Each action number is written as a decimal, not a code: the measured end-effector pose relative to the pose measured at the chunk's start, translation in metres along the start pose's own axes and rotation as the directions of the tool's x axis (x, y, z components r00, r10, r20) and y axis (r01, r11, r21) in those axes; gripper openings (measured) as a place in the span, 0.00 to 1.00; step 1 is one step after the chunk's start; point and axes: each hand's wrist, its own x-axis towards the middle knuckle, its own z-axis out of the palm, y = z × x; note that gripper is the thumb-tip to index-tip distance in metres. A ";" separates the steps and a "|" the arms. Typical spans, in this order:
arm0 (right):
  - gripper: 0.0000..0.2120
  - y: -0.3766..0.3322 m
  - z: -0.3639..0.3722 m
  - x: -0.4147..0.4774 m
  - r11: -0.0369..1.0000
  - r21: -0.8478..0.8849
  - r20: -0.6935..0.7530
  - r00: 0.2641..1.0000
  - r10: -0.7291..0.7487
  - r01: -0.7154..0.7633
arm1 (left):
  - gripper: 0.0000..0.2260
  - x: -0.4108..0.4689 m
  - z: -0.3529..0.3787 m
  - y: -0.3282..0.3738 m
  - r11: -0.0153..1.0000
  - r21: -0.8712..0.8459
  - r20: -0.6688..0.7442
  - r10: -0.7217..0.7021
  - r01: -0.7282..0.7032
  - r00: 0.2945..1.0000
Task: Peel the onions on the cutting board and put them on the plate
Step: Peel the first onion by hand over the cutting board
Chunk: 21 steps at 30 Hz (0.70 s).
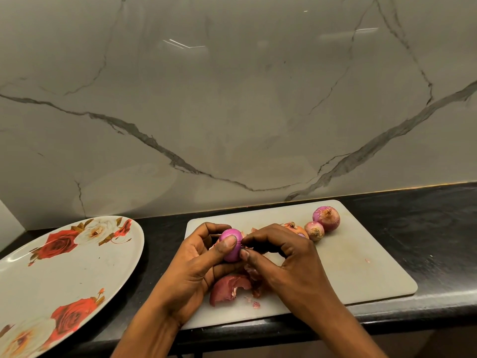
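My left hand (198, 257) grips a mostly peeled purple onion (231, 250) above the left part of the white cutting board (361, 270). My right hand (281, 251) pinches a bit of skin at the onion's right side. Three unpeeled onions lie at the board's far right: a large one (326, 218), a small one (315, 230) and an orange-brown one (296, 229) partly hidden behind my right hand. Loose red peels (229, 289) lie on the board under my hands. The oval plate with rose prints (77, 270) sits to the left, with no onion on it.
The board and plate rest on a black countertop (426, 228) whose front edge runs just below the board. A grey marble wall (232, 99) rises right behind. Small skin scraps (367, 260) dot the board's right half.
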 end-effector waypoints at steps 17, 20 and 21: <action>0.04 -0.007 0.001 -0.002 0.996 -0.029 0.030 0.996 0.081 -0.081 | 0.22 -0.002 0.003 0.006 0.988 -0.148 -0.057 -0.049 0.040 0.997; 0.05 -0.007 0.001 -0.002 0.993 -0.029 -0.028 0.993 0.117 -0.118 | 0.22 -0.002 0.005 0.006 0.990 -0.137 -0.056 -0.053 0.045 0.997; 0.05 -0.007 0.001 -0.002 0.992 -0.034 -0.043 0.992 0.122 -0.123 | 0.22 -0.002 0.005 0.006 0.988 -0.145 -0.060 -0.056 0.047 0.997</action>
